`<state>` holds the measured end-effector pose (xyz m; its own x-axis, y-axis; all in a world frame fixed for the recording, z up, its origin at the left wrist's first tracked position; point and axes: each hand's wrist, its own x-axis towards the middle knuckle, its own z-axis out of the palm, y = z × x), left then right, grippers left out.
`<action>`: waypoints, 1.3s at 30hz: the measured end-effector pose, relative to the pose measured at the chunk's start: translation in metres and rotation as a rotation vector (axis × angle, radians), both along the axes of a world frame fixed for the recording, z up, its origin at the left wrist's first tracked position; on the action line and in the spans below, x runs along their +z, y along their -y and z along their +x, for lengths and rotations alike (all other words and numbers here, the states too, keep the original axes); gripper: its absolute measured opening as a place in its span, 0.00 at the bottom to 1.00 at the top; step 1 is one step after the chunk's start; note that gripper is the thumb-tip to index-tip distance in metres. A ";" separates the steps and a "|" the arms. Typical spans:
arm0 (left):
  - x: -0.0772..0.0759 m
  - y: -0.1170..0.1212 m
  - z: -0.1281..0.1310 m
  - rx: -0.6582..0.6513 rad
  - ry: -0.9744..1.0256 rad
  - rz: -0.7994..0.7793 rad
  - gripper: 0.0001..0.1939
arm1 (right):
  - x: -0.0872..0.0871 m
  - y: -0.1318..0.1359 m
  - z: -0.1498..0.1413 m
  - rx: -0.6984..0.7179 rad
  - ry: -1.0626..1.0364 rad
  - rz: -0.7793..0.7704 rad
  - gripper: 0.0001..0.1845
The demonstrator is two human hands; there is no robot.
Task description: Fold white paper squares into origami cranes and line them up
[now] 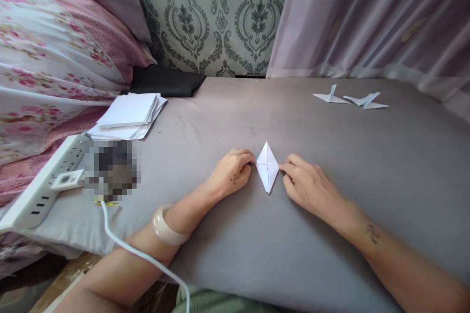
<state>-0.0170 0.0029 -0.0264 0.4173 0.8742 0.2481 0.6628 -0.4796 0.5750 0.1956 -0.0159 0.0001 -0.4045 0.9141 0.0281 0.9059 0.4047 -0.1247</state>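
Observation:
A small white paper folded into a diamond shape [267, 167] lies on the grey cloth surface [330, 156] in front of me. My left hand [234, 172] rests with fingers curled, pinching the diamond's left corner. My right hand [307, 184] pinches the right corner with its fingertips pressed together. Both hands lie low on the cloth, one on each side of the paper. A pale bangle [167, 227] sits on my left wrist.
A stack of white paper sheets [128, 115] lies at the left, beside a dark cushion [165, 81]. Two folded paper figures [348, 99] sit far right. A white power strip [44, 183] with a cable [147, 259] lies at the left edge. Floral bedding and curtains border the back.

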 end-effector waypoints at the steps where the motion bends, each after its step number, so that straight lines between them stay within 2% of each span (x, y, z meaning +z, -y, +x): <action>1: 0.002 0.000 0.001 0.039 0.027 -0.033 0.18 | -0.001 -0.004 0.001 -0.032 -0.055 -0.012 0.16; 4: 0.010 0.000 0.005 0.150 0.077 -0.124 0.14 | -0.006 -0.016 0.003 -0.135 -0.251 -0.051 0.14; 6: 0.013 0.000 0.007 0.150 0.091 -0.151 0.12 | -0.010 -0.022 0.004 -0.176 -0.363 -0.091 0.13; 14: 0.008 -0.001 0.006 0.076 0.287 -0.253 0.07 | -0.018 -0.020 -0.003 -0.100 -0.634 -0.124 0.09; 16: 0.008 0.001 0.007 0.087 0.382 -0.202 0.07 | -0.017 -0.019 -0.005 -0.077 -0.720 -0.066 0.08; 19: 0.014 0.007 0.008 0.075 0.518 -0.021 0.06 | -0.012 -0.015 -0.008 0.012 -0.844 0.121 0.06; 23: 0.023 0.016 0.009 0.031 0.648 0.133 0.05 | -0.004 -0.009 -0.010 0.133 -0.962 0.331 0.05; 26: 0.025 0.021 0.011 -0.023 0.672 0.203 0.05 | 0.001 -0.004 -0.010 0.176 -1.003 0.424 0.06; 28: 0.024 0.024 0.013 -0.036 0.686 0.210 0.06 | 0.003 -0.002 -0.010 0.183 -1.023 0.430 0.05; 31: 0.023 0.025 0.016 0.004 0.786 0.150 0.07 | 0.005 0.000 -0.012 0.161 -1.066 0.367 0.03; 33: 0.022 0.026 0.019 0.036 0.885 0.070 0.12 | 0.006 0.002 -0.014 0.114 -1.103 0.316 0.03; 36: 0.024 0.025 0.021 0.024 1.006 -0.146 0.18 | 0.006 0.006 -0.016 0.033 -1.135 0.273 0.05; 39: 0.027 0.025 0.023 0.001 1.084 -0.378 0.14 | 0.008 0.009 -0.016 0.041 -1.106 0.348 0.04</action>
<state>0.0057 -0.0225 0.0009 0.1438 0.9696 0.1982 -0.2680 -0.1547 0.9509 0.1793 -0.0248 0.0081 -0.0314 0.7742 0.6322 0.3567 0.5996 -0.7165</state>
